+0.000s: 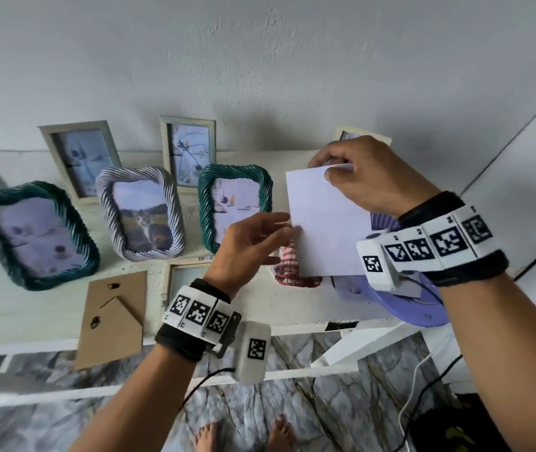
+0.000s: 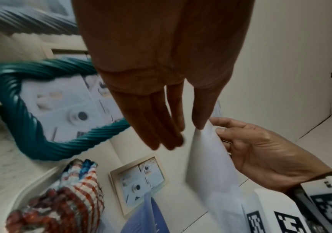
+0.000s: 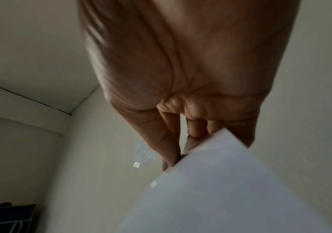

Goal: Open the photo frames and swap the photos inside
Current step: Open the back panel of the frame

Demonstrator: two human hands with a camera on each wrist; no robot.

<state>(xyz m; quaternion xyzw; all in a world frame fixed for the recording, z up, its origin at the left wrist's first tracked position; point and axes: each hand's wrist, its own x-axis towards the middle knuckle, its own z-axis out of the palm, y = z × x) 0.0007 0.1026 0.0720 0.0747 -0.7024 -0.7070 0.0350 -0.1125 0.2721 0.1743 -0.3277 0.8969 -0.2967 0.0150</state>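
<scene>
Above the white shelf (image 1: 48, 308), a photo (image 1: 325, 223) hangs in the air with its blank white back to the head camera, one top corner bent forward. Right hand (image 1: 370, 177) pinches that top edge between thumb and curled fingers. Left hand (image 1: 250, 243) touches the photo's left edge with its thumb, its fingers (image 2: 161, 126) straight and close together. Below lie a brown frame backing (image 1: 113, 318) and an emptied pale frame (image 1: 185, 275); framed pictures, among them a teal rope-edged frame (image 1: 234, 207), stand behind.
</scene>
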